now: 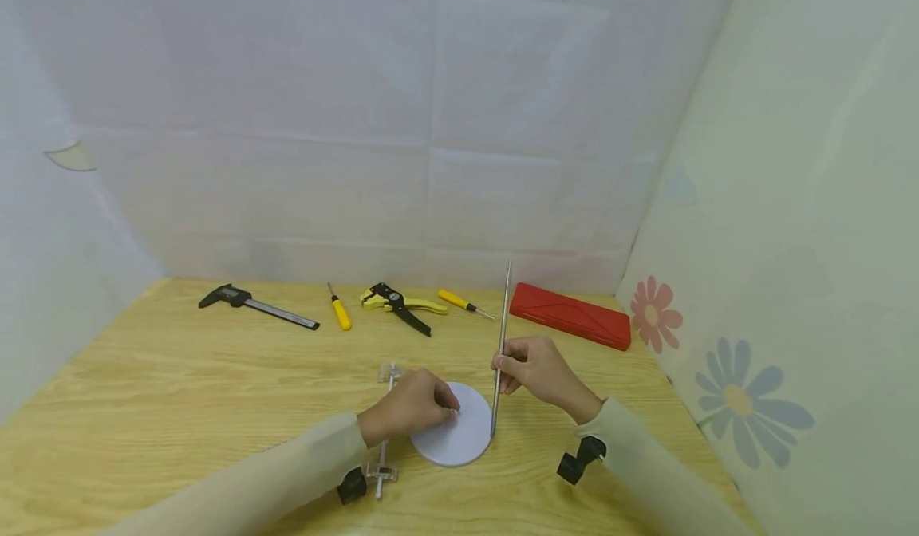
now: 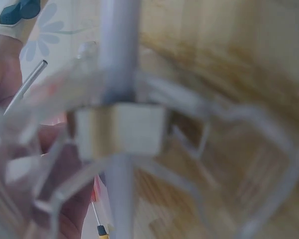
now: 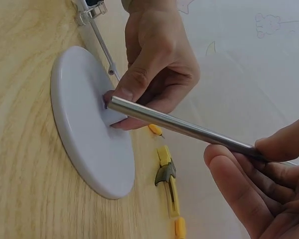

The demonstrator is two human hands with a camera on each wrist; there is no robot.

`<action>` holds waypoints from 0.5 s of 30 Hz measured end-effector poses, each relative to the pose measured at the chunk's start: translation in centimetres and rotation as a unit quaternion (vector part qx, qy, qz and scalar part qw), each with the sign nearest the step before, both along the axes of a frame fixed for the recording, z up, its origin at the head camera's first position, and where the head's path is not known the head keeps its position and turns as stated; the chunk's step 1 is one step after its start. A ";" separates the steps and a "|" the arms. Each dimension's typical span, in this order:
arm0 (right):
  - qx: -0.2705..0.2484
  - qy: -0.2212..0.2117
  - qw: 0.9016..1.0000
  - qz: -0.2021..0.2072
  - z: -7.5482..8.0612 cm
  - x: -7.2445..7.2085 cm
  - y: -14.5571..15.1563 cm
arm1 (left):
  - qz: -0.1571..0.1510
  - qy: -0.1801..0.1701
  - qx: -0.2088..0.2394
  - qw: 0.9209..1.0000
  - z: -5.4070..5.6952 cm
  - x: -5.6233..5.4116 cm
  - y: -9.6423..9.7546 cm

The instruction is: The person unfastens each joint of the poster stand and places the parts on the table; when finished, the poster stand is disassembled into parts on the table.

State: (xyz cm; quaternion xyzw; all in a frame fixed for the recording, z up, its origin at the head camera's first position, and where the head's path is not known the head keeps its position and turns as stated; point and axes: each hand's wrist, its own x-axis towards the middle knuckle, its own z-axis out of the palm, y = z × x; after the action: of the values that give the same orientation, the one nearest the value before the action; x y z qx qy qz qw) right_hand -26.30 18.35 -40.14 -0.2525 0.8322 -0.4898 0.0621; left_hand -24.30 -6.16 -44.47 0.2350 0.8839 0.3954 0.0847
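In the head view, my left hand (image 1: 416, 404) is over a white round base (image 1: 465, 444) that lies flat on the table. Its thumb and fingers pinch the short raised stub (image 3: 112, 115) at the base's middle, as the right wrist view shows. My right hand (image 1: 537, 370) grips a thin silver metal rod (image 1: 503, 317) partway along, held steeply. The rod's lower end overlaps the base's right edge in the head view. Beneath my left wrist lies a white rod (image 1: 383, 448) with clear plastic clips (image 1: 383, 472), large and blurred in the left wrist view.
Along the back of the table lie a black caliper (image 1: 262, 307), a yellow screwdriver (image 1: 341, 313), a yellow-and-black wire stripper (image 1: 402, 305), another yellow screwdriver (image 1: 459, 301) and a red case (image 1: 570, 315). White cloth walls (image 1: 323, 121) stand behind and at the sides.
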 end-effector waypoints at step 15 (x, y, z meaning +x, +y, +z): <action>0.013 -0.098 0.995 0.003 -1.7 -0.1 1.7 | 0.002 -0.003 -0.007 1.000 -0.1 0.0 -0.2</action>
State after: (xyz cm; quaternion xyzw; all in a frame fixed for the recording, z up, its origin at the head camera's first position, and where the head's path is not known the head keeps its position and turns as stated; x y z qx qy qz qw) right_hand -26.39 20.05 -41.87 -0.2045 0.8276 -0.5014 0.1480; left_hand -24.30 -6.32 -44.55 0.2318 0.8866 0.3904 0.0880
